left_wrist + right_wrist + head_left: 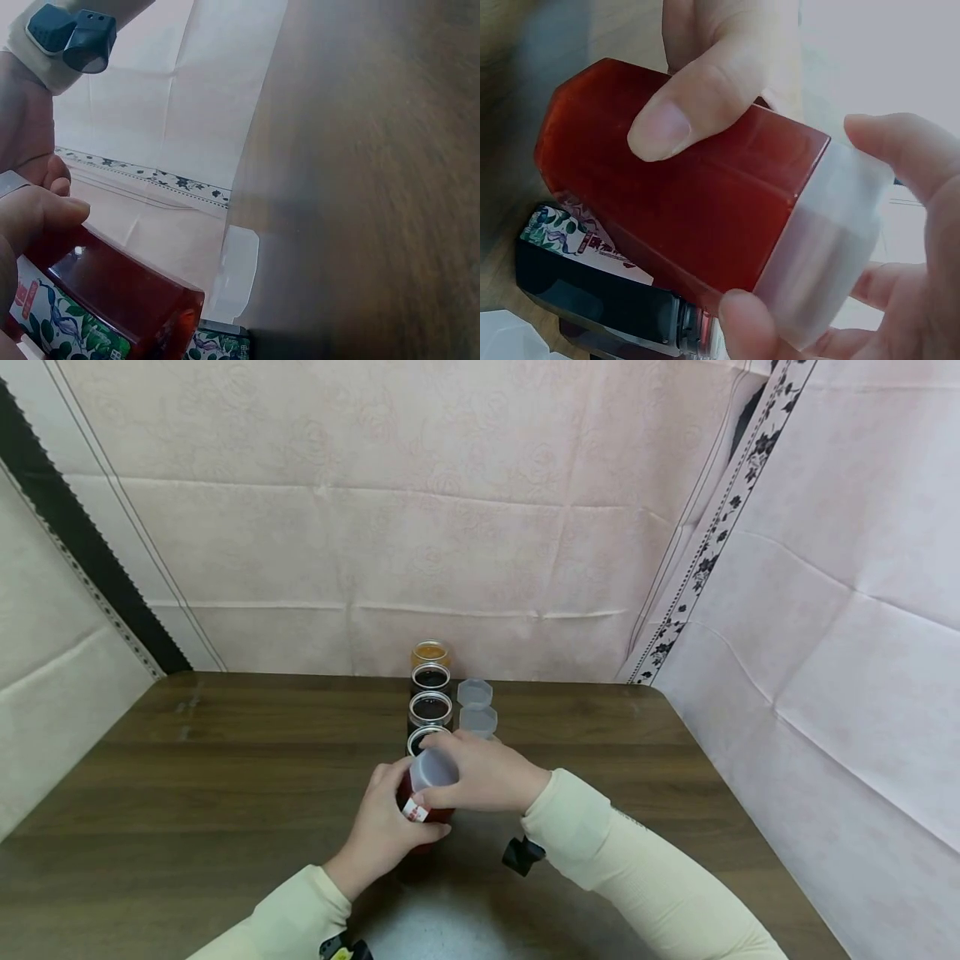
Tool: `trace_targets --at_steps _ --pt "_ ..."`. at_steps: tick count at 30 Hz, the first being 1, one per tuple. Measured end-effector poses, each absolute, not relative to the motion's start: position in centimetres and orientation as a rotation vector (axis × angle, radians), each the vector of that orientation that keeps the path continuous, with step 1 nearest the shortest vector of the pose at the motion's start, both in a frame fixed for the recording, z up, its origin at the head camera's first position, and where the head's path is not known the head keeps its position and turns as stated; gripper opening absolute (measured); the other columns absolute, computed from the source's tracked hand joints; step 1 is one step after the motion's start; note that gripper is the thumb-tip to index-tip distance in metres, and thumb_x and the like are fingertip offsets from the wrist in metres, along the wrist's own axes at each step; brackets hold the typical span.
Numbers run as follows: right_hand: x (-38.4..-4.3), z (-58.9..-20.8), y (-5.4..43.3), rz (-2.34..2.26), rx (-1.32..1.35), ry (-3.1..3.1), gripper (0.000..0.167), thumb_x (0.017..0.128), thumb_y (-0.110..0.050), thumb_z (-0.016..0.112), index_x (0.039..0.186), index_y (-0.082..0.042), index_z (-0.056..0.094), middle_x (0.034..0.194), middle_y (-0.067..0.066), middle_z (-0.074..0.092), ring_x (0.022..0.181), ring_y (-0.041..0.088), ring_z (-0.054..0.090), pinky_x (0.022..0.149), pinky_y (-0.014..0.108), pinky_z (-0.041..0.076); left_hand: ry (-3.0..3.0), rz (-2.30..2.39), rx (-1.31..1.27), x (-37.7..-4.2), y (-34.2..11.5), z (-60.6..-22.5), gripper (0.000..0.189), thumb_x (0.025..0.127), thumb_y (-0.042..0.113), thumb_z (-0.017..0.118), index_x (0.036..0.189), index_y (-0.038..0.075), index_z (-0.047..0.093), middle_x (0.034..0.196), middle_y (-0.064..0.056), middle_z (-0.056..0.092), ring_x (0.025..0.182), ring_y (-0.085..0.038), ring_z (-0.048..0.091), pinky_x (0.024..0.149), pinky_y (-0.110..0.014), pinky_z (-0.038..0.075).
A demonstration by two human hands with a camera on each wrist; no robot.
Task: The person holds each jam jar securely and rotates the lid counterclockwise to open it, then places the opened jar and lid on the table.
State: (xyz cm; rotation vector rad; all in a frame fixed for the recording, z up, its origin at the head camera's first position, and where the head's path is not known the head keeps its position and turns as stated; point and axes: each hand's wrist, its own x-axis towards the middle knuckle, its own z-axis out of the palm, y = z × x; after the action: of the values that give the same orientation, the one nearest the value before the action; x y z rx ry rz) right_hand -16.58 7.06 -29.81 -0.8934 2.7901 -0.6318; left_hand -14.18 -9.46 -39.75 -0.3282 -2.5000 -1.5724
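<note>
My left hand [386,822] grips a faceted jar [705,210] of red contents by its sides, the thumb pressed along one face. On its top sits a frosted, translucent cap [832,232], which my right hand [480,772] holds between thumb and fingers. From the left wrist, the jar shows a printed leafy label [75,322]. Tilted in both wrist views, the jar is mostly covered by the hands in the head view. Just beyond it stands a dark jar [592,285] with a similar label, partly behind the right fingers in the head view.
Farther back in the same row are two more dark jars with silvery rims, the nearer jar [431,708] and the farther jar [431,677], then an amber jar [430,654]. Frosted caps [477,721] lie right of them on the wooden table [225,793]. Cloth [450,543] hangs behind.
</note>
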Motion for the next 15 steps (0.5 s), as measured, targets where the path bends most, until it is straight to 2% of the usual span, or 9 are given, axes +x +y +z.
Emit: trace_targets --at_steps 9,15 --pt "-16.6 -30.14 7.16 -0.692 -0.938 2.798 0.049 0.08 -0.04 0.069 0.126 -0.026 0.057 0.11 0.001 0.057 0.09 0.015 0.055 0.067 0.025 0.05 -2.518 -1.6 -0.322 -14.07 -9.41 -39.27 0.083 0.061 0.022 0.09 0.133 0.01 0.051 0.114 -0.009 0.051 0.102 -0.024 0.051 0.084 -0.04 0.05" --pt "-16.76 -30.19 7.4 -0.719 -0.967 2.804 0.044 0.081 -0.036 0.067 0.123 -0.027 0.06 0.107 0.0 0.057 0.088 0.014 0.055 0.065 0.024 0.05 -2.515 -1.691 -0.314 -14.11 -9.39 -38.97 0.081 0.062 0.018 0.089 0.133 0.01 0.051 0.116 -0.007 0.058 0.1 -0.023 0.055 0.085 -0.039 0.05"
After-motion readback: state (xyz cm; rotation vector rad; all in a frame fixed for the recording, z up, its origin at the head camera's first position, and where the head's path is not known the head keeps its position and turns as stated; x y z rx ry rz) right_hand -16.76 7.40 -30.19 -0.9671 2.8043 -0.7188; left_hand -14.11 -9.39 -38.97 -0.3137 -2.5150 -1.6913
